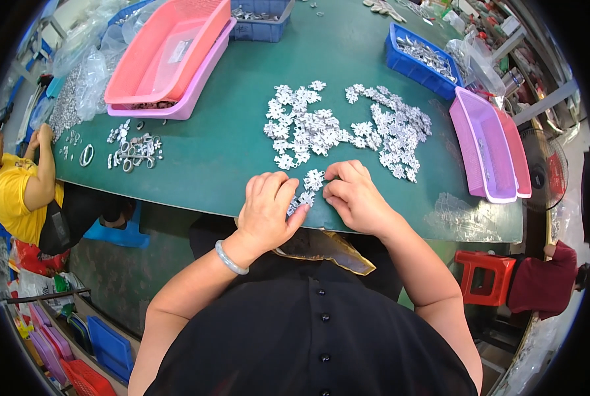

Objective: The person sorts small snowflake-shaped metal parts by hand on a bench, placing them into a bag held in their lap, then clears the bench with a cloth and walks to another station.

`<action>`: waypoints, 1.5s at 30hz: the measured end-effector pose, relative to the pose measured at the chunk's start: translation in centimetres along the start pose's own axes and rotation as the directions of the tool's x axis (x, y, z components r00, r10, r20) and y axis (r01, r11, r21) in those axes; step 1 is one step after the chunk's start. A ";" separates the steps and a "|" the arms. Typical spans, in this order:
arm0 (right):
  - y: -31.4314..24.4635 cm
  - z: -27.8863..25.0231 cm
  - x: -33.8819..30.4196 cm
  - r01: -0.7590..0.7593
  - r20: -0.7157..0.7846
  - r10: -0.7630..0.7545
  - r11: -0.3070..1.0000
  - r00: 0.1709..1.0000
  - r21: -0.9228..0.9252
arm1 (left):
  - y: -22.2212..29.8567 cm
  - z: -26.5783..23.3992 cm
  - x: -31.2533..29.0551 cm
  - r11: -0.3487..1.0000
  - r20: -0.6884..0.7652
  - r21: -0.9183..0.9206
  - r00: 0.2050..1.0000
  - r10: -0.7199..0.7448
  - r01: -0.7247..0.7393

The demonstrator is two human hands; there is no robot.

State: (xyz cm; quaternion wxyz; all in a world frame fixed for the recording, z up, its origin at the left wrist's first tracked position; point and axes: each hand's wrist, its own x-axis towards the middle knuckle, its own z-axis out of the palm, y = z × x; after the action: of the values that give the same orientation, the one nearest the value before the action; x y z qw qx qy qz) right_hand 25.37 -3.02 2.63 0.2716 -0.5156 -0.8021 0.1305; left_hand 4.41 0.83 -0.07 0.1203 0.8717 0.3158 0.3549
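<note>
Small silver flower- or cross-shaped metal pieces (313,179) lie between my hands near the front edge of the green table (206,158). My left hand (267,208) rests over the left side of this small group, fingers stretched forward and thumb apart, touching the pieces. Part of the group is hidden beneath it. On the right, my right hand (356,198) has its fingers curled in close beside the pieces; whatever its fingertips hold is hidden. Beyond my hands are two larger spreads of similar pieces, a left pile (305,125) and a right pile (397,129).
Stacked pink baskets (120,99) and loose metal rings (136,152) sit to the left. At the right are a blue bin of metal parts (424,59) and a purple basket (483,145). A person in yellow (21,191) works at the left end; a red stool (483,277) stands right.
</note>
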 end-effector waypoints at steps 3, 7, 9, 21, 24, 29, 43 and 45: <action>0.1 -0.1 -0.2 -0.097 -0.072 0.097 0.995 0.993 0.001 | 0.1 0.0 0.1 1.000 0.013 0.007 1.000 0.007 -0.007; 0.3 0.5 -0.8 -0.029 -0.039 0.025 0.994 0.999 -0.102 | 0.3 -0.1 0.2 1.000 0.010 0.010 1.000 0.011 -0.011; 0.1 0.5 -0.4 -0.063 -0.072 0.055 0.992 0.996 -0.112 | 0.2 -0.1 0.1 0.999 0.019 0.025 1.000 0.022 -0.023; -0.3 1.8 2.8 -0.057 -0.090 0.033 0.958 0.995 -0.282 | 0.2 -0.1 0.1 0.997 0.040 0.050 0.997 0.061 -0.063; -0.2 2.2 3.2 -0.054 -0.072 0.029 0.929 0.997 -0.367 | 0.0 -0.1 0.1 0.998 0.032 0.032 0.998 0.050 -0.051; -0.9 1.4 2.0 -0.022 0.042 0.032 0.976 0.999 -0.215 | -0.1 -0.1 -0.3 1.000 0.019 0.019 1.000 0.019 -0.020; -0.4 1.2 3.2 -0.002 0.019 0.006 0.988 1.000 -0.157 | 0.3 -0.1 0.3 0.991 0.088 0.120 0.993 -0.077 0.066; -0.4 1.3 4.2 -0.021 -0.028 0.017 0.986 0.999 -0.166 | 0.3 -0.1 0.4 0.990 0.129 0.128 0.989 -0.069 0.052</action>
State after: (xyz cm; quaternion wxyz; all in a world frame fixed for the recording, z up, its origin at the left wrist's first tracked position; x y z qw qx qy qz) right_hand 23.00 0.69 3.03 0.2369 -0.5456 -0.8017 0.0592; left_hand 4.69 0.80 0.37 0.0972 0.8892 0.3549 0.2717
